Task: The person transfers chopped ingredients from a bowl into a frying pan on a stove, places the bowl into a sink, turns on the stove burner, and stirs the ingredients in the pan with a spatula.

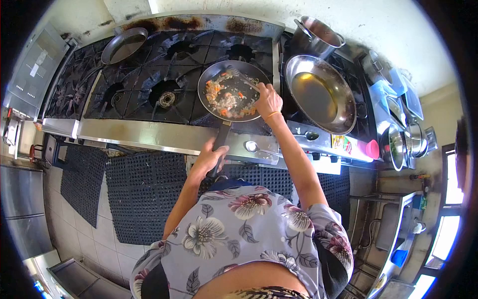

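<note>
A black frying pan (204, 74) sits on the stove, holding a chopped mix of pale and orange pieces (226, 102). My left hand (210, 157) is closed around the pan's dark handle (222, 137). Over the pan's right side, my right hand (269, 101) grips a metal cooking utensil (244, 78); its head reaches the far part of the pan, and its exact kind is hard to make out. Two metal spoons lie near the stove's front edge: one spoon (252, 146) left of my right forearm, another spoon (311, 135) right of it.
Right of the pan stands a wide metal pan (348, 107) with yellowish liquid, and behind it a tall pot (311, 42). Another pan (124, 46) rests at the stove's far left. Bowls (396, 149) and plastic containers (393, 94) crowd the right end. Rubber mats (144, 194) cover the floor.
</note>
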`<state>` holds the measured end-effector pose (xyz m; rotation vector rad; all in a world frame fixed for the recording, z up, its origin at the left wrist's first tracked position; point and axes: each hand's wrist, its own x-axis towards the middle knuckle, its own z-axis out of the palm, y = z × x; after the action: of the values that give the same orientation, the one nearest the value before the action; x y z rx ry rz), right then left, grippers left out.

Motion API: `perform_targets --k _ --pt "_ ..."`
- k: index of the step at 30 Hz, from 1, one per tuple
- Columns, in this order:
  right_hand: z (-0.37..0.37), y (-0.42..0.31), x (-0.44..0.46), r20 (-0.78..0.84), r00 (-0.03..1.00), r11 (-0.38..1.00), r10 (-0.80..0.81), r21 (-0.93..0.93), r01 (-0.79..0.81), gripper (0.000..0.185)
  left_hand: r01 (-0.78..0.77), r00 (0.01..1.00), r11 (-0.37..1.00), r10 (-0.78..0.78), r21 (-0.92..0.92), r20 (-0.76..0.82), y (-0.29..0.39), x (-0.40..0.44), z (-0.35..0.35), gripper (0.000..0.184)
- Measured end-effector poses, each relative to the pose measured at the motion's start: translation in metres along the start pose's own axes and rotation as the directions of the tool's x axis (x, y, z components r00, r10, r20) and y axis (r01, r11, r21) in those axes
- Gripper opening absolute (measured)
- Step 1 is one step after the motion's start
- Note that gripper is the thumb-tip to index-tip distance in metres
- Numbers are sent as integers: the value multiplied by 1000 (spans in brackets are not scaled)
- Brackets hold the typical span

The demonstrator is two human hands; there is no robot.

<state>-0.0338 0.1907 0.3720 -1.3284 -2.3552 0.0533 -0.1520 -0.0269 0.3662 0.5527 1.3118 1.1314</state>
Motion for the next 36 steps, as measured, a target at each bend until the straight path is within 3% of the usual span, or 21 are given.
perform_targets --k 4,11,15,19,23,28,32,36 --pt "-20 -13 -8 35 972 962 -233 156 226 34 9 1000 1000 -9 -19 -4 1 1 1 25" --pt "-86 -11 -41 132 916 922 -380 133 363 35 25 999 1000 -26 -4 -47 -1 4 -3 19" --pt "-101 -3 -42 164 934 948 -318 40 316 33 -28 999 1000 29 12 -40 1 4 -4 18" --pt "-70 8 -34 -16 969 969 -245 -20 244 34 -28 999 999 29 36 -45 2 5 -2 19" --pt "-59 14 -23 -58 987 974 -151 -178 139 24 -20 999 999 21 33 -44 0 5 -1 20" --pt "-85 3 -19 116 991 912 -66 -397 108 11 -39 998 998 41 51 -39 -1 6 -1 21" --pt "-113 -17 -23 213 962 881 -170 -405 245 8 -59 998 998 60 37 -34 -4 8 0 22" --pt "-140 -34 -30 348 909 901 -229 -278 333 8 -47 998 999 48 20 -37 -7 9 0 22"
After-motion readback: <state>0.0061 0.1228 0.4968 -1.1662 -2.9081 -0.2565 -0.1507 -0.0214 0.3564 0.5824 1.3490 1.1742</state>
